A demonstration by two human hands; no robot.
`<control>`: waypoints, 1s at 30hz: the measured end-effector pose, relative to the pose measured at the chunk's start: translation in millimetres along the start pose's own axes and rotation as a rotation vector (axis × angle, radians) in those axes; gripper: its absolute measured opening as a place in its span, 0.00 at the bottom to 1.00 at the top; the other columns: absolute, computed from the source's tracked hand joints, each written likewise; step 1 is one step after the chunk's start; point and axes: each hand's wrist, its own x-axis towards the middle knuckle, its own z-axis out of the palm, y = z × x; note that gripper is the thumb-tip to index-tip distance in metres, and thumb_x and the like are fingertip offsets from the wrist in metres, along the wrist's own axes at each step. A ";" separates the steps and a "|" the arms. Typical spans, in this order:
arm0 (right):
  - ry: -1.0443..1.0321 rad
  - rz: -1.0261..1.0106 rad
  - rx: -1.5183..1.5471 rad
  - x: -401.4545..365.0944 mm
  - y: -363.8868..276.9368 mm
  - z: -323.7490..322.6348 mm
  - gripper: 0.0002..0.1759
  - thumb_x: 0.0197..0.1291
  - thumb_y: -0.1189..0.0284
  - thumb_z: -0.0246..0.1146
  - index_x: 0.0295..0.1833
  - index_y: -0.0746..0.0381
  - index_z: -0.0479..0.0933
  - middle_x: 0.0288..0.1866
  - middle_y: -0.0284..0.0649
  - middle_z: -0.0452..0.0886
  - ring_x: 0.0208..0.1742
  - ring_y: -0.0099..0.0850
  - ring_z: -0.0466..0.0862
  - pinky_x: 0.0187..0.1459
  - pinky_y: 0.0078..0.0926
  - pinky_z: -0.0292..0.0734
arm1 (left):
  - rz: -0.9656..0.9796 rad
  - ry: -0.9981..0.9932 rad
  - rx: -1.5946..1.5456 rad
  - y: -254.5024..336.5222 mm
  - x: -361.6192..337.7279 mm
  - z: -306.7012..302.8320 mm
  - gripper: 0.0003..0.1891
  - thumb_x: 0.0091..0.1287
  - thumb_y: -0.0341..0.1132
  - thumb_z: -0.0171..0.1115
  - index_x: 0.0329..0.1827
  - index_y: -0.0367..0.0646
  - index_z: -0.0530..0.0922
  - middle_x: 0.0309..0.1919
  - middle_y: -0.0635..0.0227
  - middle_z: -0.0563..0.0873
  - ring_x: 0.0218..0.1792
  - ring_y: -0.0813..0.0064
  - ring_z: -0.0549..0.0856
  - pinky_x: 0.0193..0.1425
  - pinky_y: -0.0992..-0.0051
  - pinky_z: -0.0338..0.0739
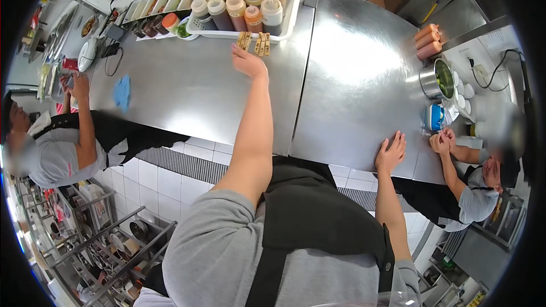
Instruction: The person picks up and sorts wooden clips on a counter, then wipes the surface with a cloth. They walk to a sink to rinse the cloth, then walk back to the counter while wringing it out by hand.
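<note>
My left hand (250,63) is at the small wooden pieces (262,44) toward the desk's (193,88) far edge, my right hand (391,152) flat by its near edge.

A person in a short-sleeved grey shirt (205,236) wears a plain black apron (324,216) over the chest and lap. The bib has a straight, squared-off edge on the left, where a broad black strap (267,278) runs up across the grey cloth. On the other side, a second dark strap (387,244) carries a small round button (388,265). Loose creases mark the left sleeve (230,210); both forearms and both hands, left (249,63) and right (390,152), are bare.
</note>
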 end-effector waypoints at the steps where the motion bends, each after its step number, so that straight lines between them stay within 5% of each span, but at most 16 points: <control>1: 0.000 -0.004 -0.003 -1.3 1.8 -0.5 0.34 0.70 0.54 0.51 0.79 0.48 0.56 0.81 0.37 0.55 0.80 0.41 0.54 0.75 0.57 0.47 | 0.024 0.006 0.050 2.4 -3.9 -5.6 0.28 0.80 0.46 0.45 0.43 0.23 0.79 0.35 0.45 0.85 0.33 0.57 0.82 0.40 0.63 0.75; 4: 0.003 -0.008 -0.001 -1.3 1.7 0.8 0.34 0.70 0.54 0.51 0.79 0.48 0.56 0.81 0.37 0.55 0.80 0.41 0.54 0.75 0.57 0.47 | -0.126 -0.089 0.235 8.6 9.1 -34.9 0.28 0.79 0.47 0.46 0.39 0.24 0.79 0.30 0.47 0.85 0.31 0.57 0.82 0.38 0.62 0.74; 7: 0.006 -0.008 0.008 -0.7 1.0 -0.4 0.34 0.70 0.54 0.52 0.79 0.48 0.57 0.81 0.37 0.56 0.80 0.42 0.54 0.75 0.57 0.47 | 0.033 -0.121 0.221 -2.5 14.8 -62.7 0.28 0.78 0.50 0.47 0.37 0.28 0.81 0.28 0.50 0.86 0.31 0.54 0.83 0.36 0.61 0.74; 10: 0.015 -0.008 0.007 -0.8 2.6 0.9 0.34 0.69 0.54 0.52 0.79 0.48 0.57 0.81 0.37 0.56 0.80 0.42 0.55 0.75 0.56 0.47 | 0.075 -0.525 0.650 2.1 13.8 -96.4 0.29 0.76 0.54 0.48 0.39 0.31 0.83 0.36 0.48 0.87 0.39 0.50 0.85 0.41 0.59 0.75; 13: 0.030 -0.010 0.005 -2.2 5.8 1.9 0.34 0.69 0.54 0.53 0.78 0.47 0.57 0.81 0.37 0.57 0.80 0.42 0.55 0.75 0.55 0.47 | 0.039 -0.721 0.964 18.9 0.4 -112.0 0.30 0.75 0.58 0.47 0.44 0.35 0.83 0.40 0.48 0.87 0.42 0.48 0.85 0.43 0.56 0.76; 19: 0.038 0.001 0.023 -2.0 5.3 1.5 0.34 0.69 0.53 0.53 0.78 0.46 0.57 0.81 0.35 0.57 0.80 0.41 0.55 0.76 0.55 0.46 | 0.259 -0.623 1.176 20.9 11.8 -117.7 0.32 0.73 0.61 0.47 0.52 0.34 0.77 0.36 0.53 0.87 0.40 0.48 0.86 0.45 0.53 0.79; 22: 0.034 0.000 0.022 -1.4 6.6 2.0 0.34 0.69 0.53 0.52 0.78 0.46 0.57 0.81 0.34 0.56 0.80 0.40 0.55 0.76 0.54 0.46 | 0.429 -0.543 0.850 26.7 12.3 -105.2 0.35 0.73 0.64 0.44 0.49 0.34 0.76 0.33 0.56 0.86 0.33 0.56 0.86 0.39 0.60 0.80; 25: 0.031 0.016 0.012 -0.5 6.3 1.7 0.34 0.69 0.53 0.52 0.78 0.46 0.57 0.81 0.34 0.56 0.80 0.40 0.55 0.76 0.53 0.46 | -0.418 -0.775 0.279 37.0 8.6 -75.9 0.35 0.74 0.65 0.41 0.46 0.36 0.76 0.29 0.60 0.84 0.25 0.68 0.83 0.28 0.71 0.77; 28: 0.032 0.017 0.011 -1.2 7.2 2.1 0.33 0.69 0.53 0.52 0.78 0.45 0.58 0.81 0.33 0.57 0.80 0.39 0.55 0.76 0.53 0.46 | -0.653 -0.763 0.106 35.8 -9.2 -47.4 0.33 0.75 0.64 0.40 0.42 0.38 0.76 0.25 0.64 0.81 0.19 0.77 0.78 0.20 0.79 0.70; 30: 0.037 0.016 -0.001 -0.5 9.2 4.7 0.33 0.69 0.53 0.52 0.78 0.45 0.58 0.81 0.33 0.57 0.80 0.39 0.55 0.76 0.52 0.46 | -0.601 -0.667 0.018 33.8 -21.2 -35.0 0.32 0.76 0.62 0.39 0.39 0.38 0.75 0.23 0.65 0.80 0.17 0.76 0.76 0.18 0.79 0.68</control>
